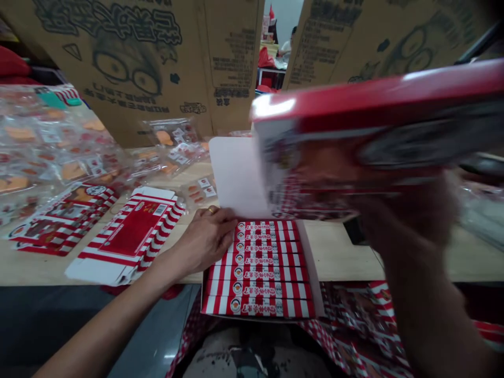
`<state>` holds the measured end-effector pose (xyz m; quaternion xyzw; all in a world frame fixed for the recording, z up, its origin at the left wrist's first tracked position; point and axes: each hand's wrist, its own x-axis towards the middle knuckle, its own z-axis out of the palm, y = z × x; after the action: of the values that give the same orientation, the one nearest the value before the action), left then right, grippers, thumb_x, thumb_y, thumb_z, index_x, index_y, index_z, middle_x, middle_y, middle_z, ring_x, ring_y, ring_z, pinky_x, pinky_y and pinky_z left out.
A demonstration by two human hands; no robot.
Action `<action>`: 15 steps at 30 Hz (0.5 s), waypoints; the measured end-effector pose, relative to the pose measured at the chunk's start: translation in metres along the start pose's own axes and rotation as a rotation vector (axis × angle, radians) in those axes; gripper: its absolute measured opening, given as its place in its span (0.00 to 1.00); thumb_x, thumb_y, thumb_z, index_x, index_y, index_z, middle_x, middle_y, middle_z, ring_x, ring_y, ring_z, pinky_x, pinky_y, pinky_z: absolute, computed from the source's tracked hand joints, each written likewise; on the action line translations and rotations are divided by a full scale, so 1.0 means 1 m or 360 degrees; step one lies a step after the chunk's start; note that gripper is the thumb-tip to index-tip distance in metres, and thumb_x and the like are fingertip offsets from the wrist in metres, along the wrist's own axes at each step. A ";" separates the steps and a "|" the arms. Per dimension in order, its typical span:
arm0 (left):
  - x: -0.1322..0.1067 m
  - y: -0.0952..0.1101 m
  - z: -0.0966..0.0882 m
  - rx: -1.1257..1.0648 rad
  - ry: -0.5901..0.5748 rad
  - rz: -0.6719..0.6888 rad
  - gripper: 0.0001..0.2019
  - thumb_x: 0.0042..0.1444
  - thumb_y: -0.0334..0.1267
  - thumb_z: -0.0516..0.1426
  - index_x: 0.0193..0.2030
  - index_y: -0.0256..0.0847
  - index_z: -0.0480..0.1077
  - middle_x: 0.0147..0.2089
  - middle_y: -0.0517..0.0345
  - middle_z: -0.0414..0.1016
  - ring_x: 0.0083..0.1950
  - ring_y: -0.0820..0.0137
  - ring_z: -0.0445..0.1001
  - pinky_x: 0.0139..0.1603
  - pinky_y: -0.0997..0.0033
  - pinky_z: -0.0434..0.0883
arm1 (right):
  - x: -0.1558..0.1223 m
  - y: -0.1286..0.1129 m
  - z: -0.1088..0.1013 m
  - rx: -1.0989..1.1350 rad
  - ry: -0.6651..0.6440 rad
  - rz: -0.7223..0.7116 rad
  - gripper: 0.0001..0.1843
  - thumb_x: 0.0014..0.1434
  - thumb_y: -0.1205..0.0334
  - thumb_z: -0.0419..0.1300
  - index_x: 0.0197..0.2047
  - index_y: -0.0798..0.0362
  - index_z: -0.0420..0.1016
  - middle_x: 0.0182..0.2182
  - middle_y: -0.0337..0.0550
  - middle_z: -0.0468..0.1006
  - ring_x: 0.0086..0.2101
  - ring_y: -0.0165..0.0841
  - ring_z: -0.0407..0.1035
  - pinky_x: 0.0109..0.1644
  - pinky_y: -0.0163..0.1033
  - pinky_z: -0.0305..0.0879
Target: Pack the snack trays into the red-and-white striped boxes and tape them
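Observation:
In front of my body stands an open carton [318, 294], its white lid [236, 176] raised at the back. A row of several red-and-white striped boxes [258, 273] fills it, narrow printed sides facing up. My left hand [208, 233], a ring on one finger, curls over the carton's back left corner. My right hand [413, 210] is raised at the right, blurred, gripping a large glossy red box [378, 131] from below. This box is smeared by motion, has a picture on its side, and covers part of the lid from view.
Flat striped box blanks [129, 226] and printed cards [63, 215] lie left on the wooden table [342, 262]. Clear bags [51, 142] of orange toy-like pieces pile up behind them. Large brown cardboard boxes [189, 68] wall the back. More red printed packs [358, 315] sit below the table edge, right.

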<state>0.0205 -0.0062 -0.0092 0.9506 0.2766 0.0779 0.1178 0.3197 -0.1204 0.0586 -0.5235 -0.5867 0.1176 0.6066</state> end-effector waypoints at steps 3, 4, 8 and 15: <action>-0.003 0.003 -0.001 0.0094 -0.0004 -0.0024 0.14 0.67 0.37 0.50 0.45 0.41 0.77 0.52 0.48 0.77 0.50 0.56 0.71 0.55 0.49 0.64 | 0.015 0.008 0.058 -0.0082 -0.0422 -0.0142 0.18 0.59 0.66 0.62 0.53 0.46 0.68 0.40 0.40 0.76 0.35 0.35 0.72 0.40 0.41 0.71; -0.004 0.004 -0.001 0.0100 0.0005 -0.0032 0.14 0.66 0.37 0.50 0.45 0.42 0.77 0.52 0.49 0.77 0.51 0.55 0.71 0.55 0.49 0.64 | 0.018 0.012 0.067 -0.0205 -0.0575 -0.0138 0.18 0.60 0.67 0.60 0.53 0.48 0.68 0.38 0.40 0.77 0.33 0.34 0.71 0.36 0.39 0.70; -0.006 0.006 -0.002 0.0096 0.0029 -0.0060 0.15 0.67 0.37 0.49 0.44 0.42 0.78 0.49 0.49 0.79 0.51 0.55 0.72 0.56 0.49 0.63 | 0.026 0.026 0.071 -0.0655 -0.0947 -0.0244 0.22 0.61 0.69 0.56 0.59 0.50 0.66 0.39 0.43 0.80 0.33 0.35 0.73 0.37 0.38 0.69; -0.009 0.009 -0.004 0.0240 -0.0001 -0.0121 0.13 0.65 0.38 0.51 0.42 0.41 0.78 0.46 0.48 0.80 0.49 0.53 0.73 0.56 0.44 0.62 | 0.035 0.024 0.060 -0.0930 -0.1288 -0.0282 0.24 0.64 0.72 0.52 0.62 0.49 0.64 0.48 0.50 0.81 0.43 0.40 0.77 0.43 0.41 0.71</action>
<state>0.0168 -0.0173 -0.0038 0.9456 0.3175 0.0520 0.0487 0.2909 -0.0541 0.0465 -0.5321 -0.8252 0.0900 0.1664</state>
